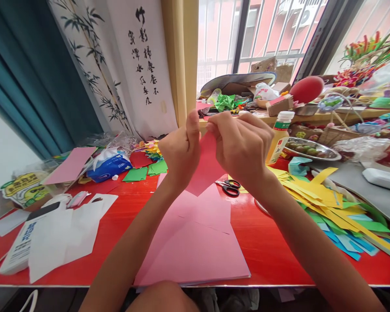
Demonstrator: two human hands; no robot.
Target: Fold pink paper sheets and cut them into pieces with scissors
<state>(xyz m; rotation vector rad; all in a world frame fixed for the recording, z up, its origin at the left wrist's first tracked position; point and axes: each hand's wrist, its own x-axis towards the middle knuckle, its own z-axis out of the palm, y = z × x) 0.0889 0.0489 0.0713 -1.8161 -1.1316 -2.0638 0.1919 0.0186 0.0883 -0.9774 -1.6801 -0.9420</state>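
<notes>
Both my hands are raised above the red table (266, 247), pinching the top edge of a small pink paper piece (205, 171) that hangs between them. My left hand (180, 149) grips its left side with the thumb upright. My right hand (242, 145) is closed on its right side with fingers curled. Below them a stack of larger pink paper sheets (195, 242) lies flat on the table. Black-handled scissors (229, 187) rest just right of the hanging piece.
Yellow, green and blue paper strips (328, 203) lie at the right. A glue bottle (279, 136) and metal dish (312, 151) stand behind them. White plastic bags (65, 234), a tissue pack (110, 164) and green paper squares (146, 171) are at the left. The windowsill is cluttered.
</notes>
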